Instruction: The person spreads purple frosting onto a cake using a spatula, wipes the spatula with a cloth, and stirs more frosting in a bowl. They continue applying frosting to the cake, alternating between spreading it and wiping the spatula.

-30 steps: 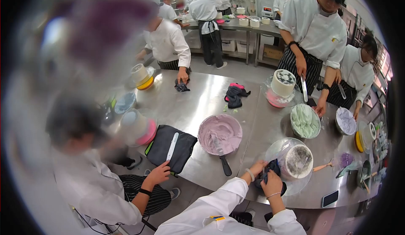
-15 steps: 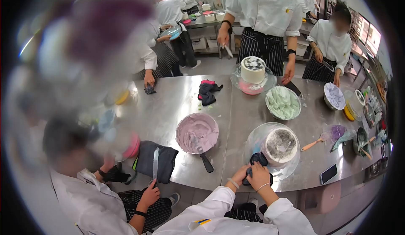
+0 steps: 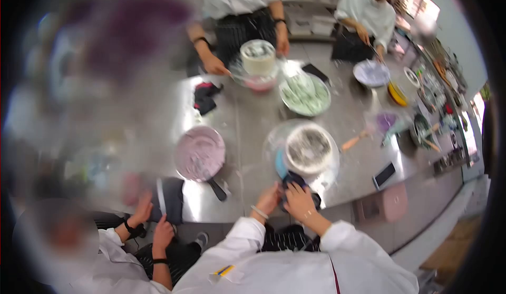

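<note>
At the table's front edge, my left hand and my right hand are both closed on a dark cloth. The left is at the cloth's left side, the right lies over it. Just beyond them a round white cake with a dark mottled top stands on a clear turntable. A pink cream bowl with a black-handled tool is to the left. Behind the cake sits a bowl of green cream.
A co-worker across the table holds a tool by another cake. Another person handles a lilac bowl. A spatula and a phone lie right. A seated co-worker is at left.
The view has swung right, so the table things appear further left. The co-worker across has brought a tool to their cake. The left co-worker's second hand now shows near the dark cloth there.
</note>
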The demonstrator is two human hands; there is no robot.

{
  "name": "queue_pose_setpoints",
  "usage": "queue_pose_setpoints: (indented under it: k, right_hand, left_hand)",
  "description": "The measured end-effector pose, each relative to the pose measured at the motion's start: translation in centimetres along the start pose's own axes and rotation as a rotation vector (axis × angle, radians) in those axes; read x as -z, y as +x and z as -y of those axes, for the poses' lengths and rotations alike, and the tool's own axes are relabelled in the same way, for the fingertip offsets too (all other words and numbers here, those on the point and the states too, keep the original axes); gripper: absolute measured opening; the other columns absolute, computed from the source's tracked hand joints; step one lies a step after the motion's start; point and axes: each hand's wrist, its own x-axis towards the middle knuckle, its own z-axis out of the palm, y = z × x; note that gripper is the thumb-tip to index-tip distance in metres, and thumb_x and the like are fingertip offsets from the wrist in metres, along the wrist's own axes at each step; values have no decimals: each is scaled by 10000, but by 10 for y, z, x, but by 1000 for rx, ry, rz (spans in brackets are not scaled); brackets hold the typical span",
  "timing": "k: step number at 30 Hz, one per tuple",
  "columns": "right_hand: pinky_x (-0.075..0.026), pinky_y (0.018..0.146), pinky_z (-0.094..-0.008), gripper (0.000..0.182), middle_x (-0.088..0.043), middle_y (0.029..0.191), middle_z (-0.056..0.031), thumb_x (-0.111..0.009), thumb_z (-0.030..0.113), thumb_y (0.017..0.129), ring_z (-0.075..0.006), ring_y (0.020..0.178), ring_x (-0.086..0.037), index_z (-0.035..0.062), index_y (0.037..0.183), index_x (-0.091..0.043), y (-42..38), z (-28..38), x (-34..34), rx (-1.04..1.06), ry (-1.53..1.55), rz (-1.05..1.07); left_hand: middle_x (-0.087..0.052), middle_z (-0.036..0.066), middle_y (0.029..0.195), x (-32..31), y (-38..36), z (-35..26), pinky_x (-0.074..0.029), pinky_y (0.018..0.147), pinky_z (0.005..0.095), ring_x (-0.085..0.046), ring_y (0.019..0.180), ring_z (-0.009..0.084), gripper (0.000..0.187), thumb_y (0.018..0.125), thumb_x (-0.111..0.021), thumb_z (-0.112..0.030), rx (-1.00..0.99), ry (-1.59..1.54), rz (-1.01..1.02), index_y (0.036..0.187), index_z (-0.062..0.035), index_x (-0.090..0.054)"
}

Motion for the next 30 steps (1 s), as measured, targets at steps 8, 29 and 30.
queue_pose_setpoints:
  k: [8,29,30]
  right_hand:
    - [-405,717,-408,386,-482,1161,-100,-590,239,627,-256,977,-431,26,941,-522,16,3,-5,-46,63,29]
    - [-497,689,-354,421,-384,1267,-132,-609,223,629,-303,962,-449,2,976,-522,5,-3,4,-110,229,156]
    - [-499,676,-342,399,-381,1274,-120,-609,220,623,-297,954,-451,-9,937,-520,-1,-8,6,-122,223,143]
  left_hand:
    - [-568,49,801,2,9,-27,-434,650,271,-551,704,155,209,888,-418,-249,-116,277,-162,926,-66,-513]
    - [-580,62,832,-16,-6,-19,-442,658,277,-553,693,145,231,897,-395,-203,-187,236,-216,977,-2,-474]
    - [-595,106,869,-26,-8,-27,-441,642,279,-576,714,176,261,901,-385,-219,-210,271,-254,996,12,-460]
